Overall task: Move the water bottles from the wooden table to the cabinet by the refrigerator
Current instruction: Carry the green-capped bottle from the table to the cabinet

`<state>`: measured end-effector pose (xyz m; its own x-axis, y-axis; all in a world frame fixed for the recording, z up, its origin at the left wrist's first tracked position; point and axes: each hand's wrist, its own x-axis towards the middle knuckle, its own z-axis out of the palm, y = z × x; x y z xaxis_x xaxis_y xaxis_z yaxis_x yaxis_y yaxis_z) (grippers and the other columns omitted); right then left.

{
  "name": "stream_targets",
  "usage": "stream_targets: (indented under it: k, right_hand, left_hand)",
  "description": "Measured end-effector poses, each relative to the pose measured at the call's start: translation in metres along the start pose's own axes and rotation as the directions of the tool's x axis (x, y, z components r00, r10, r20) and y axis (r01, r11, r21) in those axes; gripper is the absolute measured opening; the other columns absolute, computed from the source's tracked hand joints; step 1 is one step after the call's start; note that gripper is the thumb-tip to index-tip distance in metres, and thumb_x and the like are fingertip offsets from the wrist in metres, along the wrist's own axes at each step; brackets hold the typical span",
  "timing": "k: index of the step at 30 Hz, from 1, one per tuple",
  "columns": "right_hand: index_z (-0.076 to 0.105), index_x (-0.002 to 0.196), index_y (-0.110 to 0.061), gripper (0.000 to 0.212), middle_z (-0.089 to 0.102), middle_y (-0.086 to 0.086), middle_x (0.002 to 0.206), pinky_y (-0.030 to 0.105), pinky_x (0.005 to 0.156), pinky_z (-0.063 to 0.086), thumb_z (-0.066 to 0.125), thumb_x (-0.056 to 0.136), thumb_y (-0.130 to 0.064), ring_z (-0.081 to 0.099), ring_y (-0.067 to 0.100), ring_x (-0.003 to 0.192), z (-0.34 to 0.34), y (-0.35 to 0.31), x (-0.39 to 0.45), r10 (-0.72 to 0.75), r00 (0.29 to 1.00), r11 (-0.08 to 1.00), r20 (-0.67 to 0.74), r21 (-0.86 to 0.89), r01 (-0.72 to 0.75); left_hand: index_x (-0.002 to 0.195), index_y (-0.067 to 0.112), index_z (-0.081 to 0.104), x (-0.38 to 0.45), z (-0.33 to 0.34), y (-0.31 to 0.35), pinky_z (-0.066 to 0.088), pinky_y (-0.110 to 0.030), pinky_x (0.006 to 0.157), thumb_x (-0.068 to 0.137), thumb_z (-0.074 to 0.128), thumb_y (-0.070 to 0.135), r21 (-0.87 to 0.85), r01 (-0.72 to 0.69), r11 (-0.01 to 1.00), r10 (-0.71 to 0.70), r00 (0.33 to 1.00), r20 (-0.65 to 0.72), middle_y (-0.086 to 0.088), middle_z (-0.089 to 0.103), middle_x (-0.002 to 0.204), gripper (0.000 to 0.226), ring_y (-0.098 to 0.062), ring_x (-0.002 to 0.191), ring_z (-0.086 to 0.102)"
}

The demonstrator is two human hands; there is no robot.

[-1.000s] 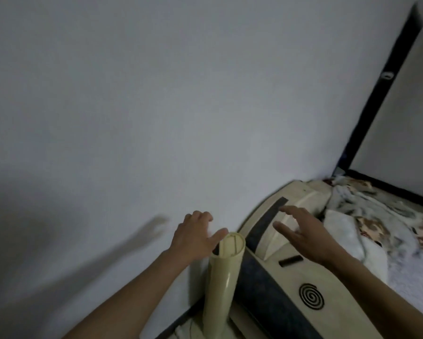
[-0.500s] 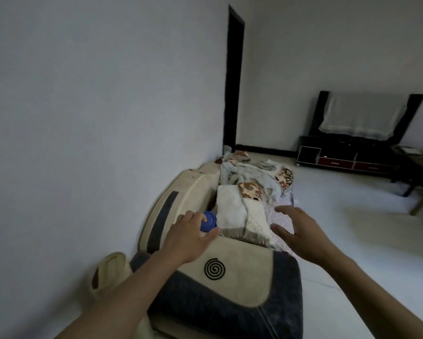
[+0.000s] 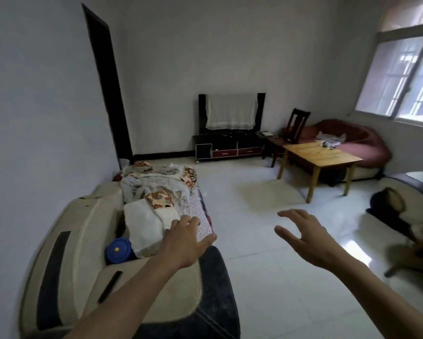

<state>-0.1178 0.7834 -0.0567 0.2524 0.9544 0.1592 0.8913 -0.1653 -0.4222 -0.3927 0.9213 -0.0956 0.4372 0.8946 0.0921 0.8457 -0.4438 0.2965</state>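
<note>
Left hand (image 3: 184, 243) fingers (image 3: 181, 222) loosely spread, holding nothing, raised over the sofa arm (image 3: 156, 292). Right hand (image 3: 308, 237) fingers (image 3: 290, 214) spread and slightly curled, thumb out, empty, in the air over the tiled floor (image 3: 266, 277). Wooden bench (image 3: 320, 155) well apart, far right by the red couch (image 3: 362, 140); small objects on its far end (image 3: 327, 143), too small to tell if bottles. Blue lidded container (image 3: 117, 250) sits on the sofa beside folded blankets (image 3: 147, 223)
</note>
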Motion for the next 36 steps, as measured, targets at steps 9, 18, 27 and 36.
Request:
stream_targets:
  k: [9, 18, 27, 36]
  right_hand:
    - [0.05, 0.135, -0.033, 0.066, 0.048, -0.007, 0.141, 0.038, 0.101, 0.044, 0.036, 0.083, -0.072, 0.047, 0.016, 0.124, -0.012, 0.008, -0.076, 0.239, 0.962, 0.966, -0.131, -0.07, -0.25]
    - [0.047, 0.137, -0.032, 0.073, 0.045, -0.006, 0.142, 0.046, 0.104, 0.044, 0.034, 0.081, -0.077, 0.043, 0.015, 0.128, -0.053, 0.065, -0.16, 0.382, 0.9, 0.919, -0.208, -0.017, -0.394]
    - [0.046, 0.139, -0.029, 0.054, 0.043, -0.005, 0.145, 0.037, 0.105, 0.041, 0.048, 0.093, -0.057, 0.039, 0.013, 0.131, -0.102, 0.161, -0.22, 0.413, 0.864, 0.91, -0.289, 0.09, -0.405]
    - [0.045, 0.14, -0.029, 0.055, 0.043, -0.005, 0.145, 0.041, 0.106, 0.043, 0.048, 0.092, -0.057, 0.042, 0.01, 0.124, -0.135, 0.227, -0.222, 0.458, 0.839, 0.889, -0.293, 0.121, -0.442]
  left_hand:
    - [0.136, 0.024, 0.047, -0.002, 0.026, 0.043, 0.042, -0.045, 0.103, 0.089, 0.04, 0.072, -0.18, -0.272, 0.945, 0.272, 0.962, -0.024, 0.0, 0.046, 0.141, 0.068, -0.024, 0.128, 0.043]
    - [0.137, 0.025, 0.046, -0.019, 0.048, 0.141, 0.04, -0.041, 0.104, 0.089, 0.039, 0.073, -0.2, -0.415, 0.888, 0.427, 0.904, 0.019, 0.003, 0.046, 0.143, 0.068, -0.021, 0.13, 0.041]
    - [0.137, 0.023, 0.045, -0.029, 0.083, 0.252, 0.043, -0.039, 0.099, 0.09, 0.037, 0.073, -0.015, -0.364, 0.931, 0.363, 0.923, 0.126, 0.0, 0.048, 0.139, 0.069, -0.022, 0.125, 0.044]
    - [0.136, 0.024, 0.046, -0.001, 0.103, 0.325, 0.045, -0.039, 0.1, 0.089, 0.041, 0.073, -0.085, -0.413, 0.907, 0.42, 0.903, 0.092, 0.002, 0.048, 0.139, 0.068, -0.02, 0.127, 0.044]
